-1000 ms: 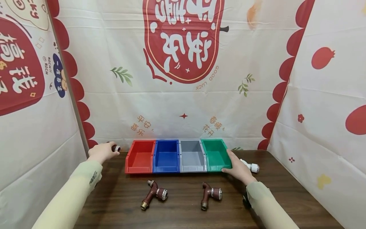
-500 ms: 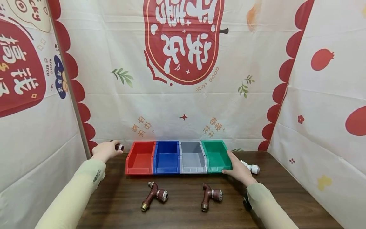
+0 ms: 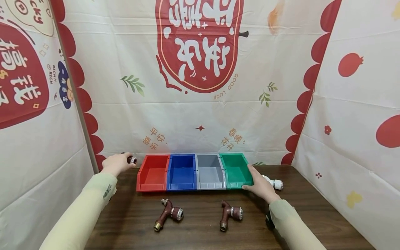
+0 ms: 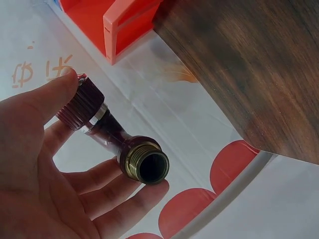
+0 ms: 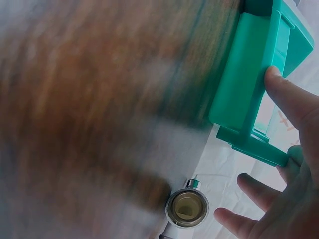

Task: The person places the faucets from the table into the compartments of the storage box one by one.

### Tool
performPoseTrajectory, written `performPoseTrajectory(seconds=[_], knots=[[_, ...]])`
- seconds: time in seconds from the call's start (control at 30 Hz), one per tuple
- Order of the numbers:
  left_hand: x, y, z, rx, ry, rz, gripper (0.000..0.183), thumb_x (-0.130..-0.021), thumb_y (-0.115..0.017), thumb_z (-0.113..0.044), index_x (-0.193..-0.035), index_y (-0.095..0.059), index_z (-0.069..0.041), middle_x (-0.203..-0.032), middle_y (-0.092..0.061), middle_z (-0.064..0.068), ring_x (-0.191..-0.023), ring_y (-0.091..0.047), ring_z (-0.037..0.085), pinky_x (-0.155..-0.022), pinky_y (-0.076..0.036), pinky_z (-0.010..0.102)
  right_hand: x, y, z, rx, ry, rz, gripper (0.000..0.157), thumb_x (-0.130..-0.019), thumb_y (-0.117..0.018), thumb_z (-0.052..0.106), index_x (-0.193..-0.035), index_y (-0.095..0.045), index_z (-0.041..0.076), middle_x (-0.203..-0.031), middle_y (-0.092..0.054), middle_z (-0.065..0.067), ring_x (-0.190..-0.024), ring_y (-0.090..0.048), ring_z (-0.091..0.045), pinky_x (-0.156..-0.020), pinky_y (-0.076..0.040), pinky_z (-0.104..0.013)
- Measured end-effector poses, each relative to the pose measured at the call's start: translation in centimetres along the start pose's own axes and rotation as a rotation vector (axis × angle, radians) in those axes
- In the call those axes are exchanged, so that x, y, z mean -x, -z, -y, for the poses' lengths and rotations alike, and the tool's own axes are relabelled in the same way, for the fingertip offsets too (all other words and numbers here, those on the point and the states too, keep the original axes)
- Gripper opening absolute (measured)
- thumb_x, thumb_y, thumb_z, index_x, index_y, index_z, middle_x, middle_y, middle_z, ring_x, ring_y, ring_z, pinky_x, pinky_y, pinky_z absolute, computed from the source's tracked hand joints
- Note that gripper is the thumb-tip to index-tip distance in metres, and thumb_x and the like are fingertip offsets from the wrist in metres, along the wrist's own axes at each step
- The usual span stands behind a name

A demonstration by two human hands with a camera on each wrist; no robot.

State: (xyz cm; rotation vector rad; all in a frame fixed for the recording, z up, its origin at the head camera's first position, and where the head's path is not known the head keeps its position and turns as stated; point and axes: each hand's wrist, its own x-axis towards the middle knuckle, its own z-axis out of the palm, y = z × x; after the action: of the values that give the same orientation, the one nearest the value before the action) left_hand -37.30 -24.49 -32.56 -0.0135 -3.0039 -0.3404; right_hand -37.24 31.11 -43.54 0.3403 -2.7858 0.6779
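My left hand (image 3: 115, 164), at the back left beyond the red bin, holds a dark red-brown tap (image 4: 107, 132). In the left wrist view its thumb lies on the ribbed knob and the fingers run under the body, with the threaded brass end facing the camera. My right hand (image 3: 260, 183) grips the front right corner of the green bin (image 3: 237, 172); its thumb (image 5: 279, 82) is on the front edge, the index finger at the side wall, other fingers spread. Two more red-brown taps, one left (image 3: 165, 214) and one right (image 3: 228, 214), lie on the table before the bins.
Left of the green bin, a red bin (image 3: 153, 185), a blue bin (image 3: 182, 185) and a grey bin (image 3: 211, 185) stand joined in a row. A white tap (image 3: 276, 183) lies behind my right hand, partly hidden. Printed cloth (image 3: 200, 114) closes off the back and sides.
My left hand has moved slightly to the right, towards the red bin, with the tap in it. My right hand keeps its place on the green bin.
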Motion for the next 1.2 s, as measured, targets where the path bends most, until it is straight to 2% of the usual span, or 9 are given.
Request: performPoseTrajectory(seconds=[0.2, 0.53, 1.2], knots=[[-0.2, 0.1, -0.7, 0.003, 0.001, -0.002, 0.057, -0.085, -0.070, -0.036, -0.132, -0.055, -0.008, -0.113, -0.060, 0.028, -0.094, -0.056, 0.043, -0.068, -0.047, 0.054, 0.0, -0.1, -0.1, -0.001, 0.009, -0.006, 0.097, -0.082, -0.078, 0.027, -0.153, -0.017, 0.001, -0.154, -0.023, -0.027, -0.133, -0.034, -0.046, -0.100, -0.034, -0.063], [-0.9, 0.1, -1.9, -0.035, -0.037, -0.005, 0.057, -0.086, -0.069, -0.039, -0.134, -0.054, -0.011, -0.117, -0.059, 0.028, -0.096, -0.057, 0.042, -0.072, -0.048, 0.060, -0.1, -0.2, -0.3, -0.002, 0.011, -0.008, 0.097, -0.082, -0.079, 0.027, -0.153, -0.018, 0.001, -0.154, -0.023, -0.027, -0.133, -0.035, -0.047, -0.099, -0.035, -0.063], [-2.0, -0.5, -4.2, -0.045, -0.041, -0.006, 0.055, -0.088, -0.068, -0.036, -0.136, -0.055, -0.014, -0.118, -0.058, 0.026, -0.098, -0.056, 0.040, -0.074, -0.048, 0.058, 0.1, 0.0, 0.0, -0.012, -0.004, 0.007, 0.097, -0.083, -0.078, 0.027, -0.154, -0.017, 0.001, -0.154, -0.023, -0.026, -0.133, -0.035, -0.047, -0.099, -0.036, -0.064]])
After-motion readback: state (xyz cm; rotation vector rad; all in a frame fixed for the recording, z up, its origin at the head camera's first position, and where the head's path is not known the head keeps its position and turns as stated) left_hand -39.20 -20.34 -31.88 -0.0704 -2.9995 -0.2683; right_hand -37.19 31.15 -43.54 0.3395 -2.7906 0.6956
